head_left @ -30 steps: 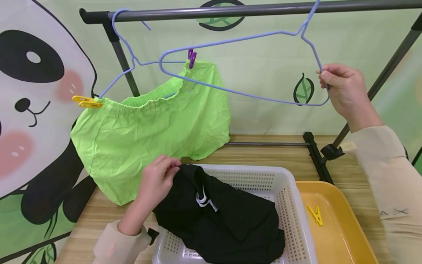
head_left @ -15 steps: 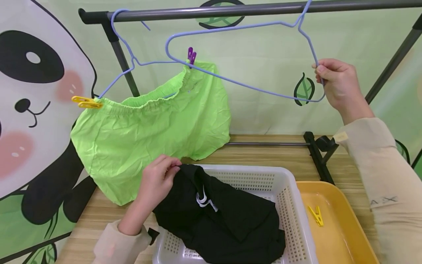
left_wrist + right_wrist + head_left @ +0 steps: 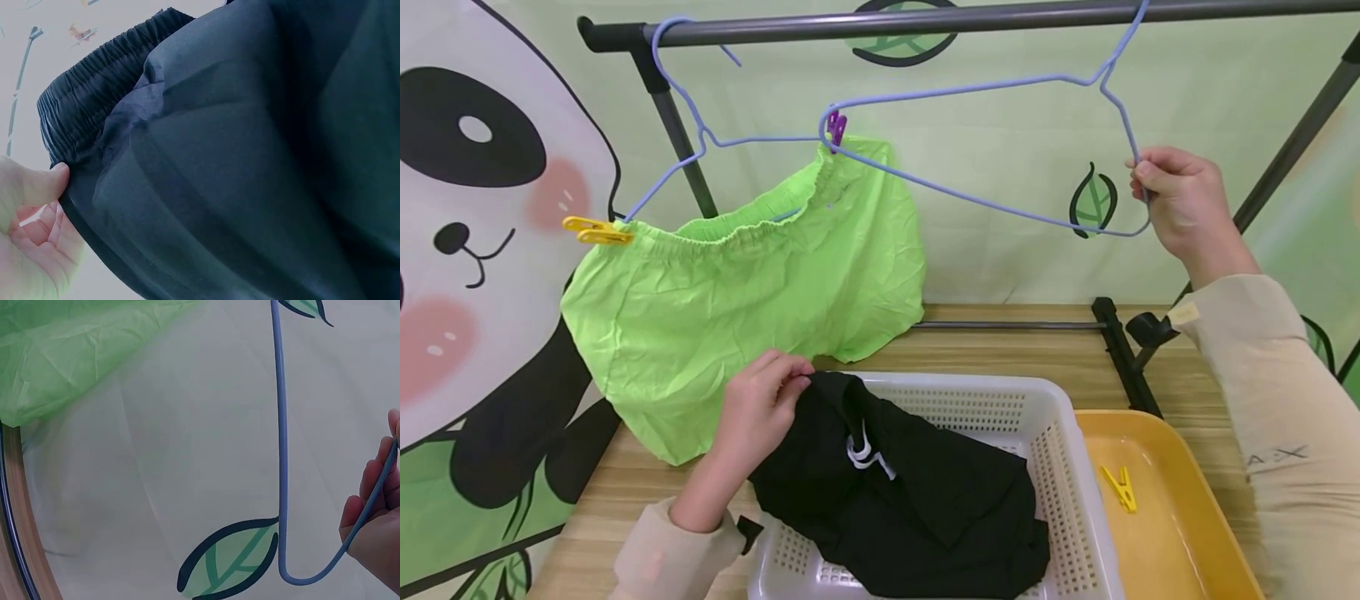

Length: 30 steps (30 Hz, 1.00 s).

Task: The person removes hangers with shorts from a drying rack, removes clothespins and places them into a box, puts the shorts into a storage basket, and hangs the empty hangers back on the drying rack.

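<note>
Leaf-print backdrop (image 3: pixel 1000 267) fills the upper frame. Left hand (image 3: pixel 763 404) pinches black garment (image 3: pixel 925 508), lower centre; right hand (image 3: pixel 1187 200) grips blue hanger (image 3: pixel 970 89), upper right. Apparent step: hanger positioning. Next move probably calls for aligning waistband (image 3: pixel 103 84) and hanger.

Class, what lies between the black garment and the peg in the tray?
The side wall of the basket, then a sliver of bare tray, lie between the garment and the peg; the head view shows this.
</note>
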Each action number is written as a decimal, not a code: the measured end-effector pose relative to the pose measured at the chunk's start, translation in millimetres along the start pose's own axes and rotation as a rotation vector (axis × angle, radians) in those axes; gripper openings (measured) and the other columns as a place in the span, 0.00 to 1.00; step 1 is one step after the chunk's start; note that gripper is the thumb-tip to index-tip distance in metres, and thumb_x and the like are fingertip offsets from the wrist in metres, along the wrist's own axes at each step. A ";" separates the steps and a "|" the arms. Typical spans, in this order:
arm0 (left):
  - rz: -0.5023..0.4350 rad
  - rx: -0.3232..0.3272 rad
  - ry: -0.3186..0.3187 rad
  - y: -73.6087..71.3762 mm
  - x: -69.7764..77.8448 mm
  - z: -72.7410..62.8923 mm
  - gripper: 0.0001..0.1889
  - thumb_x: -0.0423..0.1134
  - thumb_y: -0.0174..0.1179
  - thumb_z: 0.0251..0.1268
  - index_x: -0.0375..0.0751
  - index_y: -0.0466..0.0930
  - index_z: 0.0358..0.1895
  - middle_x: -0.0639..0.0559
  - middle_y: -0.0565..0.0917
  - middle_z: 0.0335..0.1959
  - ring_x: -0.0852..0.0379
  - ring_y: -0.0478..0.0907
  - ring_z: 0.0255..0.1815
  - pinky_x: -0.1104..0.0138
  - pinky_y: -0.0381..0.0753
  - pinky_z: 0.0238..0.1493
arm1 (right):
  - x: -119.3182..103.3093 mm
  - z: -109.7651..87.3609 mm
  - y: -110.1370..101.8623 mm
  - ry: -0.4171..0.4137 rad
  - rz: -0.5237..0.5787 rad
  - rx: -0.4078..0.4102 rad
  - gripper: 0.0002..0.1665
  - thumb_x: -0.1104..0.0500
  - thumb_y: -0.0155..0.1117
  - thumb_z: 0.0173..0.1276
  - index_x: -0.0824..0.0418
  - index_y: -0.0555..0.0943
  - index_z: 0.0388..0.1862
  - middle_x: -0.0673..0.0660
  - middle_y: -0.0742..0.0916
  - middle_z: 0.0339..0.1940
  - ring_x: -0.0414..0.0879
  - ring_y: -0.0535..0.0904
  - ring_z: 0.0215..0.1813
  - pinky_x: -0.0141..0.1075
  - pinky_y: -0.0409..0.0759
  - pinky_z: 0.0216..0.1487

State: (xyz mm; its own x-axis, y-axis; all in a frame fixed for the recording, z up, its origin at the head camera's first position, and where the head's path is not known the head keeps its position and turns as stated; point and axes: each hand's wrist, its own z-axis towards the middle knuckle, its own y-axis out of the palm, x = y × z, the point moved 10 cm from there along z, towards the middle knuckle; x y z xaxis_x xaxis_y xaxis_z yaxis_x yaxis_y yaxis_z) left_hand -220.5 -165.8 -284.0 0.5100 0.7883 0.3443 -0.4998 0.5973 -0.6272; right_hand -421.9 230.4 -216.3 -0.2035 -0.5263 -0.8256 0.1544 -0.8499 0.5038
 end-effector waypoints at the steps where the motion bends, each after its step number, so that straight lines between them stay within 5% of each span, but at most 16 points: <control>1: -0.001 0.001 0.000 0.0 0.2 0.3 0.08 0.22 0.62 0.44 0.39 0.79 0.25 0.52 0.78 0.24 0.61 0.73 0.24 0.68 0.73 0.26 | 0.3 -0.1 -1.3 0.003 0.003 -0.003 0.03 0.76 0.60 0.52 0.74 0.81 0.25 0.59 0.83 0.22 0.47 0.70 0.24 0.31 0.68 0.30; 30: -0.006 -0.005 0.002 1.1 1.0 0.7 0.07 0.24 0.63 0.45 0.39 0.79 0.26 0.51 0.78 0.23 0.61 0.72 0.24 0.69 0.73 0.26 | 17.6 -10.7 -20.6 0.067 -0.068 -0.084 0.04 0.72 0.61 0.54 0.70 0.82 0.28 0.57 0.84 0.26 0.46 0.77 0.27 0.30 0.72 0.33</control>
State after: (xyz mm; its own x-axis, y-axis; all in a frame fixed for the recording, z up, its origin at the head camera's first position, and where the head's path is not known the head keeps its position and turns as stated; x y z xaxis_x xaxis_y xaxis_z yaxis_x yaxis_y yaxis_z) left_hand -221.0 -164.3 -283.8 0.5146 0.7843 0.3465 -0.4931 0.6013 -0.6287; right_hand -418.4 239.0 -244.0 -0.1513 -0.4625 -0.8736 0.2235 -0.8769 0.4255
